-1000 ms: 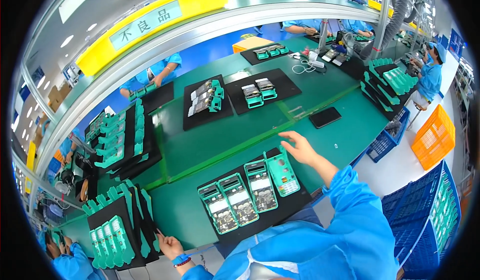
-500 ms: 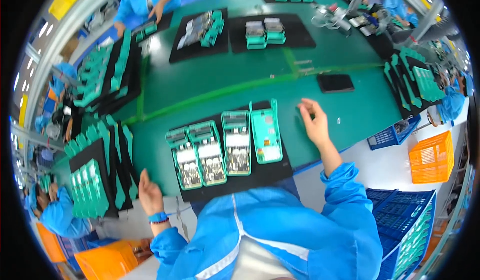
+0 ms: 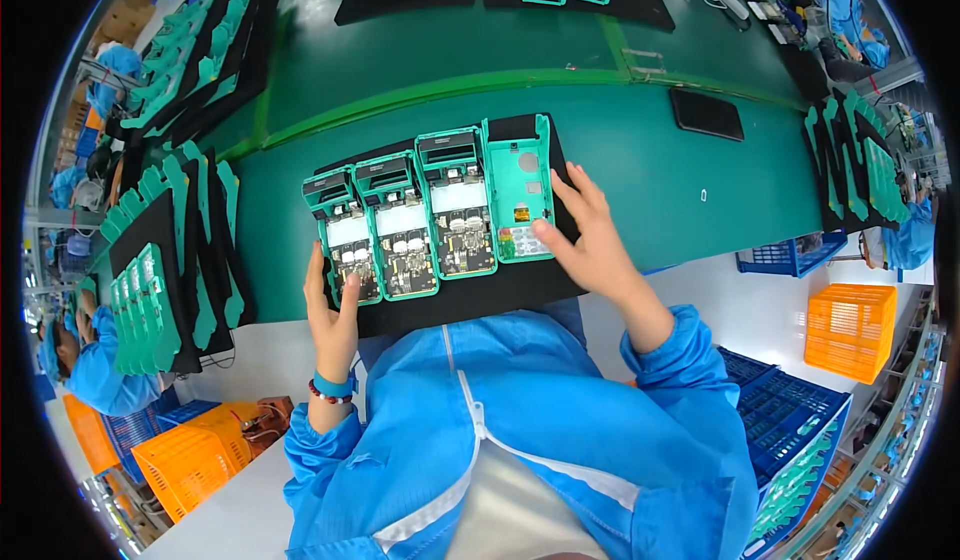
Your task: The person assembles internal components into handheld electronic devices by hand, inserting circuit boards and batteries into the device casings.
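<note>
Your left hand (image 3: 335, 310) lies flat and open at the near-left corner of the black rectangular foam mat (image 3: 470, 300), fingertips on the leftmost teal open-cased circuit unit (image 3: 343, 237). Your right hand (image 3: 590, 240), fingers spread and gripping nothing, presses the rightmost teal plastic cover (image 3: 519, 188). Steady both sides evenly.

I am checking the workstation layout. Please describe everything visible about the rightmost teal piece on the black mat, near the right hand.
The rightmost teal piece is a flat rectangular shell that looks like plastic, with a round hole near its top and a pale keypad-like patch at its lower end. It lies flat on the black mat, close beside the third of three open teal units. The right hand touches its lower right edge.
</note>
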### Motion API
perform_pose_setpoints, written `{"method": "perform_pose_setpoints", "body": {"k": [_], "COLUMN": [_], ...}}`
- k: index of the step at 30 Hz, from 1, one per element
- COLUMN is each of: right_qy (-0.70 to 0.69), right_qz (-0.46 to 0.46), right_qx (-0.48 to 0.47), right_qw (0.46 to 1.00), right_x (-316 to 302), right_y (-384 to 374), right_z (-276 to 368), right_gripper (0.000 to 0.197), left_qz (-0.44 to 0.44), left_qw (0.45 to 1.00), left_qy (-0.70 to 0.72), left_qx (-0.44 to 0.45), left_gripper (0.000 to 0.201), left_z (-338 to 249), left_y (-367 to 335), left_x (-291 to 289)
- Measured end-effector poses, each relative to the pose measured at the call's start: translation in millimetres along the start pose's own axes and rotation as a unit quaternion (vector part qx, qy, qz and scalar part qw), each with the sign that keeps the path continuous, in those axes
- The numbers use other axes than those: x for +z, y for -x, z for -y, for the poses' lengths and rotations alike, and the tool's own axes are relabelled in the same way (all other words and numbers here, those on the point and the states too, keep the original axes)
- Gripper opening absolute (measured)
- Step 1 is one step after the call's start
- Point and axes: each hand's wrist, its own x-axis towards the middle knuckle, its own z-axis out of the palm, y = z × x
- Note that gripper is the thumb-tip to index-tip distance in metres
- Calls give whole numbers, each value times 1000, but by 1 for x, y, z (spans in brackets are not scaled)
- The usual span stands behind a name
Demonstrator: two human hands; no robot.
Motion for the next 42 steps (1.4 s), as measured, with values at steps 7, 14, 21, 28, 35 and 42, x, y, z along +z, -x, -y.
{"method": "perform_pose_setpoints", "body": {"k": [7,14,21,28,35,42], "right_qy": [-383,-355,-144,271,68,-290], "right_qz": [-106,-221,-288,-189,-194,-228], "right_qx": [156,242,234,297,307,328], "right_qw": [904,875,917,896,929,870], "right_x": [-59,-75,-58,-134,-177,-185], "right_y": [-131,-278,-316,-306,-286,-168], "right_z": [-49,-95,-110,-169,-225,-143], "right_gripper": [32,76,59,94,63,30], "left_qz": [-27,-21,-28,-17,-18,-43], "left_qw": [985,987,988,985,987,986], "left_qy": [-162,-154,-150,-172,-154,-150], "left_qx": [52,29,23,26,40,59], "left_gripper": [70,74,77,78,75,71], "left_z": [-8,-11,-11,-16,-8,-3], "left_y": [1,2,-2,-3,2,0], "left_x": [5,8,7,8,13,12]}}
